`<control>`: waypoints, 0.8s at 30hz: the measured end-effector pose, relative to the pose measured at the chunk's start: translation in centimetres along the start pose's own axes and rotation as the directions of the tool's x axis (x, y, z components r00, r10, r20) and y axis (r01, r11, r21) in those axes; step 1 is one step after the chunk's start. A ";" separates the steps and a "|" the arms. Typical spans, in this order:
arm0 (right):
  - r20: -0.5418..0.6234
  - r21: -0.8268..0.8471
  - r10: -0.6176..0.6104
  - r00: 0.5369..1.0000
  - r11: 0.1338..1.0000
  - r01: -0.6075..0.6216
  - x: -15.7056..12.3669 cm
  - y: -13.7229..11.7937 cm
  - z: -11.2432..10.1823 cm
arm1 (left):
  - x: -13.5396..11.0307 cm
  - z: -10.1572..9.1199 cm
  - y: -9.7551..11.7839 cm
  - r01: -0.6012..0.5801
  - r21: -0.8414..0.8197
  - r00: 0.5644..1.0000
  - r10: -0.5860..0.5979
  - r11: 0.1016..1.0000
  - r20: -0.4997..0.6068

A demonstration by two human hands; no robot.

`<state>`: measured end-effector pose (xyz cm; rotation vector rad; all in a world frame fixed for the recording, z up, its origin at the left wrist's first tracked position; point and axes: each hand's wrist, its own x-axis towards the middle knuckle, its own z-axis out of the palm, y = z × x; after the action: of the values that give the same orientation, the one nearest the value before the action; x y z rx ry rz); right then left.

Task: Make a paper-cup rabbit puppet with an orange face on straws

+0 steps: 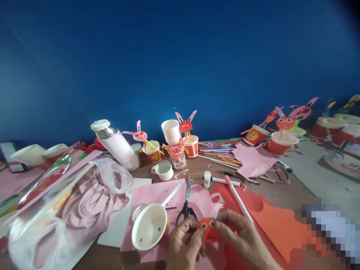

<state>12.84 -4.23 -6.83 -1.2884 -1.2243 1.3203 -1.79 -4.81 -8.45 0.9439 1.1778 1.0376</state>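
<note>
blue wall [180, 56] behind brown tabletop [197, 167]. left hand [185, 243] and right hand [244, 234] pinch orange paper face [210, 235] at opposite edges, fingers closed; scissors [188, 191] lie just beyond.

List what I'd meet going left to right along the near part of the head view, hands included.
Plastic bag → near paper cup → left hand → orange paper face → right hand → orange paper sheet.
</note>
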 end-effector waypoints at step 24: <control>-0.050 0.071 0.052 0.997 0.996 -0.049 -0.1 -0.8 0.1 | 0.3 -0.5 -0.3 -0.003 -0.068 0.998 0.007 0.998 0.060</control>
<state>12.71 -4.26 -6.03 -1.3035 -1.1068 1.3454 -2.20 -4.60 -8.84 0.9189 1.0844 1.0400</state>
